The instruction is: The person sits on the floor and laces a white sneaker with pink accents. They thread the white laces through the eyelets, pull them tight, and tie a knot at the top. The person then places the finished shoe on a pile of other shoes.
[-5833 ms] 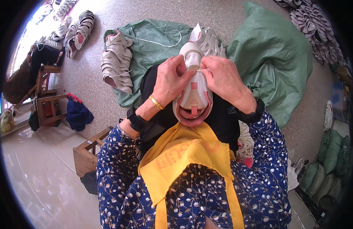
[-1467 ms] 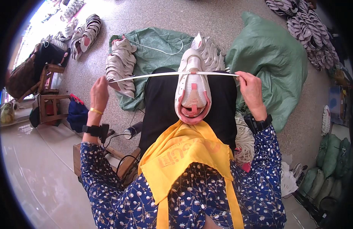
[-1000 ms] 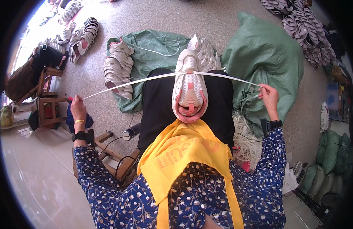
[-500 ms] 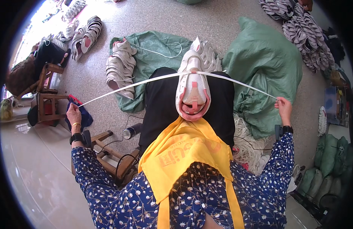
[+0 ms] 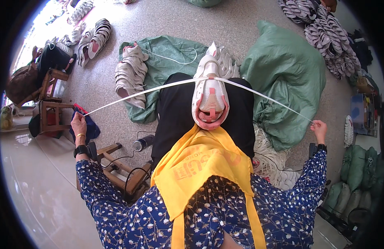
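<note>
A white and pink shoe upper (image 5: 210, 99) rests between my knees, its toe pointing away and its pink-lined opening toward me. One flat white shoelace (image 5: 152, 88) runs through its lowest eyelets and stretches out to both sides. My left hand (image 5: 79, 125) pinches one end of the lace, far out to the left. Out to the right, my right hand (image 5: 319, 129) is closed on the other end. Both halves of the lace are drawn out in long, slightly curved lines. Just beyond the shoe upper, more white uppers (image 5: 229, 62) lie stacked together.
A nested stack of white uppers (image 5: 131, 76) lies on a flat green sack (image 5: 171, 45). A full green sack (image 5: 283, 70) stands to the right, beside a heap of white laces (image 5: 268, 159). A wooden stool (image 5: 121, 166) and a dark can (image 5: 143, 142) are at my left.
My right hand has moved outward to the right and slightly toward me, drawing its half of the lace longer. My left hand has shifted only a little outward.
</note>
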### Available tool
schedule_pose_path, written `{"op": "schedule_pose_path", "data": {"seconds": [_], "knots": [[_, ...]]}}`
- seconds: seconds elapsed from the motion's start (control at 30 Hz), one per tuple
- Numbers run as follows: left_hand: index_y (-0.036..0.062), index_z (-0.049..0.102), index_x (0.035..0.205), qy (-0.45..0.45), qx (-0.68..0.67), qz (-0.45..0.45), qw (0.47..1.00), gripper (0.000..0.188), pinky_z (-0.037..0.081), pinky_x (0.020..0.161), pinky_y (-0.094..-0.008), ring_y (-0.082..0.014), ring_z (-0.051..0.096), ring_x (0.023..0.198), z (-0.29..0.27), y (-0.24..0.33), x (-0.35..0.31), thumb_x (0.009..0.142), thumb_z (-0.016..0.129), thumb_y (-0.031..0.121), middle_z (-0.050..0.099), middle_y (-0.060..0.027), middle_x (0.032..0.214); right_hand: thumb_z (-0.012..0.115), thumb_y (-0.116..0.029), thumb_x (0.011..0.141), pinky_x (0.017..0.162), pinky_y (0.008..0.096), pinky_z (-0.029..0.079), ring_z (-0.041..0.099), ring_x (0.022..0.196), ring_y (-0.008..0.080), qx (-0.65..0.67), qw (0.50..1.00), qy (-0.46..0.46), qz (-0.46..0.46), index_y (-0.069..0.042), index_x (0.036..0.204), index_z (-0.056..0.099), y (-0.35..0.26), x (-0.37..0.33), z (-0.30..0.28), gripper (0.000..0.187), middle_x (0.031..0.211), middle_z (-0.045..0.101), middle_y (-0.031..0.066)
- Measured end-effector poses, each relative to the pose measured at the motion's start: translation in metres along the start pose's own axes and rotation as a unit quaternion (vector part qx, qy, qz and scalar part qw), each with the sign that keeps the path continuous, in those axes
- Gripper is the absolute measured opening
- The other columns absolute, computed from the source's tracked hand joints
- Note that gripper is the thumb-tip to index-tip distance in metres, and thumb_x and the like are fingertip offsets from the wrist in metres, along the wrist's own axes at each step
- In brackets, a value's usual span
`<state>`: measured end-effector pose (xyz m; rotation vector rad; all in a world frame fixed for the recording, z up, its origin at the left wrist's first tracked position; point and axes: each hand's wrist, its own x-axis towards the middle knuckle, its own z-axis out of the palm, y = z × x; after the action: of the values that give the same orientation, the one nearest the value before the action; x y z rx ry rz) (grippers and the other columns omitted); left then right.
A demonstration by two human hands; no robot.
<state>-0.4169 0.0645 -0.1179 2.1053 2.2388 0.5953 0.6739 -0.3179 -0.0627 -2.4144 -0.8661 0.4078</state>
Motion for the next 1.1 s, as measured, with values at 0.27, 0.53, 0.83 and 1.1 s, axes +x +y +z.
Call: {"op": "schedule_pose_path", "data": {"seconds": [0.27, 0.53, 0.83, 1.1], "knots": [[0.0049, 0.06, 0.093, 0.069, 0.044, -0.013, 0.997, 0.002, 0.054, 0.078, -0.0515, -0.0437, 0.069, 0.087, -0.025, -0.026, 0.013, 0.093, 0.062, 0.006, 0.07, -0.0217, 0.085, 0.054, 0.007, 0.097, 0.062, 0.0311, 0.063, 0.074, 0.067, 0.0191, -0.05, 0.999, -0.004, 0.016, 0.006, 0.104, 0.072, -0.009, -0.013, 0.007, 0.019, 0.084, 0.072, 0.0114], [0.0051, 0.062, 0.095, 0.11, 0.065, -0.08, 0.989, 0.006, 0.056, 0.076, -0.046, -0.0372, 0.072, 0.084, -0.059, -0.039, 0.029, 0.094, 0.064, 0.011, 0.071, -0.0171, 0.085, 0.057, 0.002, 0.099, 0.057, 0.029, 0.06, 0.073, 0.064, 0.0178, -0.062, 0.998, 0.027, 0.001, 0.006, 0.102, 0.072, -0.021, -0.014, 0.022, 0.016, 0.083, 0.072, 0.0115], [0.0036, 0.064, 0.094, 0.077, 0.049, -0.026, 0.995, 0.009, 0.056, 0.077, -0.0457, -0.0362, 0.072, 0.083, -0.055, -0.005, 0.05, 0.092, 0.067, 0.012, 0.072, -0.017, 0.085, 0.063, -0.014, 0.1, 0.048, 0.0311, 0.056, 0.069, 0.055, 0.0172, -0.009, 1.0, 0.018, 0.012, 0.004, 0.092, 0.07, -0.019, 0.0, 0.026, 0.021, 0.072, 0.07, 0.0105], [0.0012, 0.069, 0.095, 0.155, 0.033, 0.009, 0.987, 0.014, 0.056, 0.077, -0.0457, -0.0362, 0.071, 0.079, -0.074, 0.046, 0.072, 0.093, 0.067, 0.015, 0.073, -0.0175, 0.087, 0.063, -0.018, 0.102, 0.06, 0.0264, 0.057, 0.069, 0.069, 0.013, 0.148, 0.989, 0.015, 0.01, 0.002, 0.097, 0.071, -0.071, 0.018, 0.027, 0.022, 0.084, 0.071, 0.0073]]}}
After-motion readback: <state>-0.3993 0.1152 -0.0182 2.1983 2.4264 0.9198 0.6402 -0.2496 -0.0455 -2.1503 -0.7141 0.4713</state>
